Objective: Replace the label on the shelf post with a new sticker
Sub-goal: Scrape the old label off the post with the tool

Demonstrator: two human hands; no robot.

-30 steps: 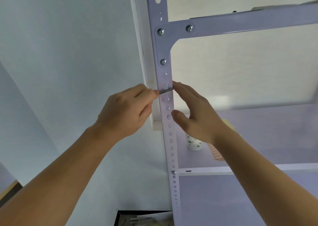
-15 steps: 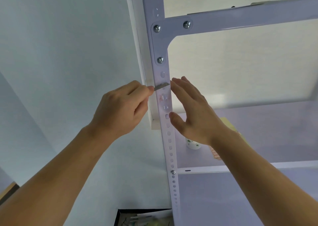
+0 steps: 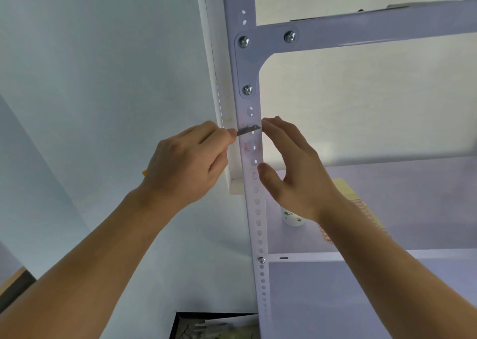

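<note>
A person's left hand [image 3: 185, 163], fingers pinching one blade [image 3: 248, 130], lays it flat across the single upright shelf post [image 3: 254, 184], just above the faint reddish label residue [image 3: 247, 148]; the right hand [image 3: 296, 171], fingers spread, hovers beside the post's far edge.

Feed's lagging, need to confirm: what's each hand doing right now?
Left hand: closed on a thin grey metal blade.
Right hand: open, holding nothing, beside the white perforated shelf post.
</note>
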